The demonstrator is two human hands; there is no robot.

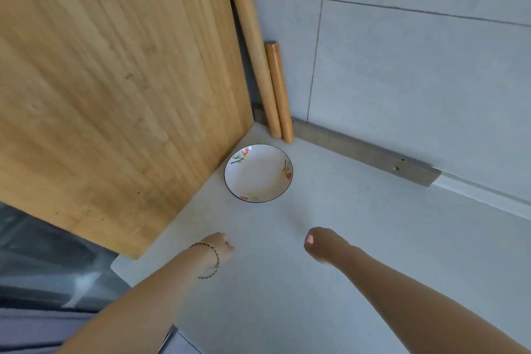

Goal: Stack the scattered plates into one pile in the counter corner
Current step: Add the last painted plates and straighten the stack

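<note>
A white floral plate [258, 174] sat alone in the corner of the pale surface [359, 238], just beside a leaning wooden board [115, 80] and two wooden rods [277, 89]. Near it, the left hand [219, 247] and right hand [319, 243] hovered, each grip curled closed on nothing. Further plates, none in view, would best be lowered level and centred onto this one, clear of the board.

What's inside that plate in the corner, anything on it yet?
Nothing lies in the plate; only its painted pattern shows. Whatever is under it is covered by the plate itself.
</note>
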